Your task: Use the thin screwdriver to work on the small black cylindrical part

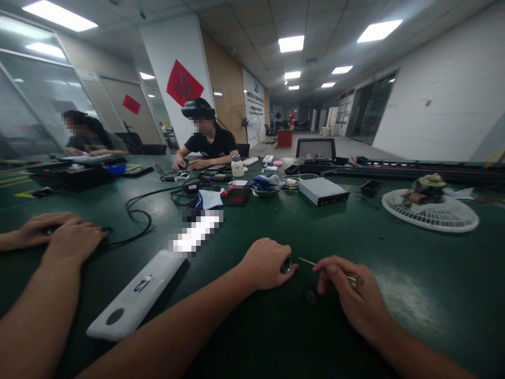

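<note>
Near the middle of the green table, my left hand (268, 264) is closed around a small round metal part (286, 264), whose end shows beside the thumb. To its right, my right hand (351, 289) grips a screwdriver (357, 280) with an amber handle. The thin shaft points left toward the metal part, its tip a little apart from it. A small dark round piece (311, 296) lies on the table between and below the two hands.
A co-worker's hands (71, 237) rest at the left, by a black cable (148, 216). Nearby lies a long white device (138, 295). Farther back are a silver drive box (323, 190), a white fan grille (430, 210), a bottle (237, 166) and a seated person (209, 139).
</note>
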The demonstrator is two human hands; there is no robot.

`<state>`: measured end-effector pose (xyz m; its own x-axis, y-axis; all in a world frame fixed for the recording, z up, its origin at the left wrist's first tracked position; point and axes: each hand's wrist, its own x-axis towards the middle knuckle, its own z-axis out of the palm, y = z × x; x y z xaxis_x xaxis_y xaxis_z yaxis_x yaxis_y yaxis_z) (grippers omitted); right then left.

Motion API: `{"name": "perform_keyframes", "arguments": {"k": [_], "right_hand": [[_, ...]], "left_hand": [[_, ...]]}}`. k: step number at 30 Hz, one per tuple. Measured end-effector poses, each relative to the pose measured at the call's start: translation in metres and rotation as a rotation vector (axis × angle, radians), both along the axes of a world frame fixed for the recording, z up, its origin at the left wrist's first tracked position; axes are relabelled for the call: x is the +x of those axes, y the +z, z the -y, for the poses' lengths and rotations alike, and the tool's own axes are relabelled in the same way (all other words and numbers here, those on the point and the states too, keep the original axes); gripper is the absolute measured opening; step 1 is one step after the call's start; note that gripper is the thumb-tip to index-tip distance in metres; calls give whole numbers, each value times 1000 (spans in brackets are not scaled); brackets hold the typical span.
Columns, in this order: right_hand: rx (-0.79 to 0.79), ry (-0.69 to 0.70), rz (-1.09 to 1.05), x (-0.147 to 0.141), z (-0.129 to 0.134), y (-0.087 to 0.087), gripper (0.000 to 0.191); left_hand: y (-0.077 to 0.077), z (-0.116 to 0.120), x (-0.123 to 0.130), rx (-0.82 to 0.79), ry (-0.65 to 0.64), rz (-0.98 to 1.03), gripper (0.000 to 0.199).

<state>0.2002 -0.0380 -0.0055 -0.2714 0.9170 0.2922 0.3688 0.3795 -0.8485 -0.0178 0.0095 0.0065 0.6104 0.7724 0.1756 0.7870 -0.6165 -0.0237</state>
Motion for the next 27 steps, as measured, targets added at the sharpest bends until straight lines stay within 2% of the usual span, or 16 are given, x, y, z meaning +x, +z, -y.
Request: {"name": "perform_keyframes", "arguments": {"k": [2,6,8,12,19,27], "right_hand": [[-19,-7,80,0,1,0,33],[29,58,330,-7,4,4,8],[7,79,360,-11,4,6,12],[-80,73,272,-10,2,7,14],[13,-10,106,-6,-4,0,16],[-45,100,145,-5,-8,-4,20]], "left_hand": [[-1,0,1,2,89,-2,33],[-3,-2,1,-3,225,36,31],[-3,-1,0,-6,248,67,28],[1,1,1,-25,248,119,20],[3,4,1,-80,197,160,26],[-1,0,-1,-112,177,228,31]]}}
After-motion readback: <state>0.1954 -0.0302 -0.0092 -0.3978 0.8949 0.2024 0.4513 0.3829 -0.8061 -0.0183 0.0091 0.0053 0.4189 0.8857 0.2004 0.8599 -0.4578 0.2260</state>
